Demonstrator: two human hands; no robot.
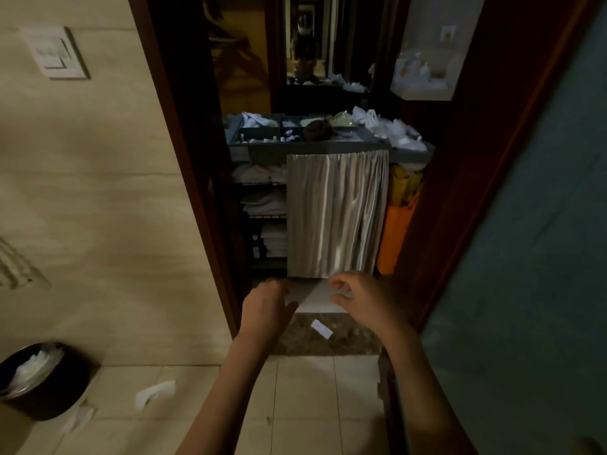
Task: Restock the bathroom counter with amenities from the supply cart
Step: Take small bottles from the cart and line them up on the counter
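The grey supply cart [308, 147] stands in the dark doorway ahead. Its top tray holds small bottles, packets and white bags, and a pale curtain [335, 215] covers its front. Folded white towels [262, 198] lie on the shelves at its left. My left hand [267, 307] and my right hand [358, 298] are raised side by side below the curtain. Between them is a small white packet [315, 295], and the fingers of each hand curl round one end of it. Blur hides the packet's details.
The dark wooden door frame [184, 152] is on the left and the open door [466, 178] on the right. A black waste bin [42, 382] with a white liner stands low on the left. White scraps lie on the tiled floor [154, 392] and on the brown threshold [322, 328]. An orange bag [394, 234] hangs on the cart's right.
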